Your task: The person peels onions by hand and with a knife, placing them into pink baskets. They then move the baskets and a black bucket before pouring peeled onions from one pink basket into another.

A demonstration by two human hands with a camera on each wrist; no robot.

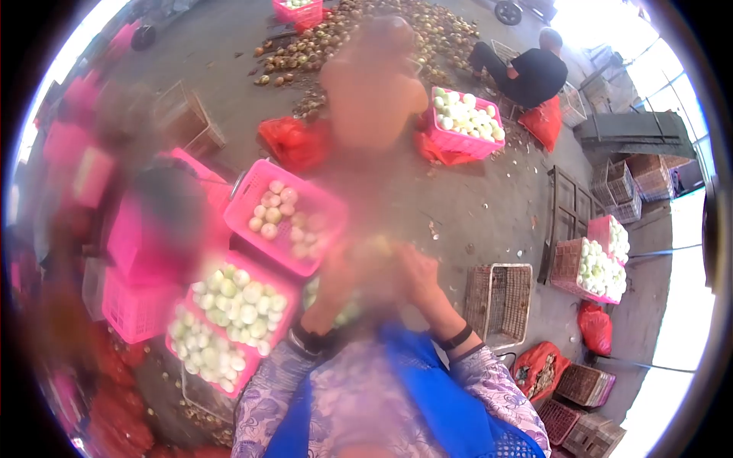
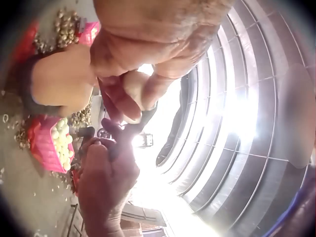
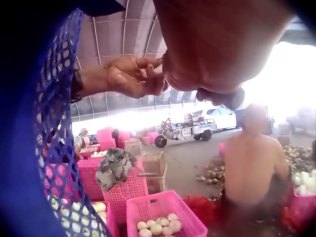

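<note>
In front of our blue vest point(image 1: 427, 382), we see the left hand point(image 2: 158, 44) pinching a pale, round onion point(image 2: 135, 94) between its thumb and fingers. The right hand point(image 2: 106, 180) is just beside it, with its fingers bent. We cannot tell if it grips anything.

Below the hands we see more pale green onions point(image 1: 347, 311), partly hidden. Near the left arm is a pink plastic crate point(image 1: 324, 200) with some round, whitish onions inside. Next to that, two pink crates point(image 1: 284, 284) are full of pale onions.

Farther out, a person with a bare back point(image 1: 374, 99) sits between a shiny red bag point(image 1: 294, 143) and another full pink crate point(image 1: 462, 143). Behind them, lots of small brown onions point(image 1: 359, 30) lie on the grey floor point(image 1: 397, 198). A person in a black top point(image 1: 538, 76) sits off to the right. Far off, we see a white car point(image 3: 222, 118).
</note>
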